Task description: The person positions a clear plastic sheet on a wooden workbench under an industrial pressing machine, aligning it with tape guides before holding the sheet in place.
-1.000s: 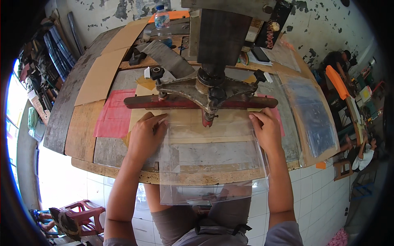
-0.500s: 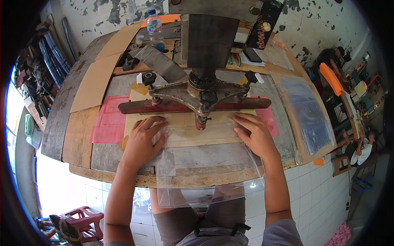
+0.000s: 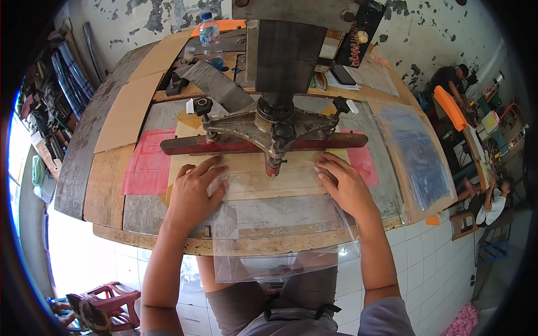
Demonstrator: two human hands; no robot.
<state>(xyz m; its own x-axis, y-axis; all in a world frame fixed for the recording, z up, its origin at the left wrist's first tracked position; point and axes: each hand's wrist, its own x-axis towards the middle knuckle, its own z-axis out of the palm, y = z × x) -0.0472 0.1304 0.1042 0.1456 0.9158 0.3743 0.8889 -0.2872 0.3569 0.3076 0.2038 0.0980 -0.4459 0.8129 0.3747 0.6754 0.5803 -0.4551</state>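
Note:
A clear plastic sheet (image 3: 280,262), folded like a bag, lies under the press and hangs over the table's front edge. On its left part rests my left hand (image 3: 196,187), fingers stretched forward and thumb apart. My right hand (image 3: 346,185) lies at the sheet's right side, its fingers extended and slightly bent against it. Both hands are open, just short of the long red-edged bar (image 3: 235,145) of the press (image 3: 278,120). Beneath the sheet is a pale yellowish pad (image 3: 252,190). Whether the bar touches the sheet I cannot tell.
Pink sheets (image 3: 147,162) flank the pad. Cardboard (image 3: 120,120) covers the table's left side; stacked clear sheets (image 3: 414,151) lie on the right. A water bottle (image 3: 210,39), a grey metal plate (image 3: 218,87) and a phone (image 3: 343,74) are behind. Other people (image 3: 493,201) sit at far right.
Both hands keep almost the same place on the plastic sheet; the right fingers shift very slightly. The whole view has drifted a little to the left.

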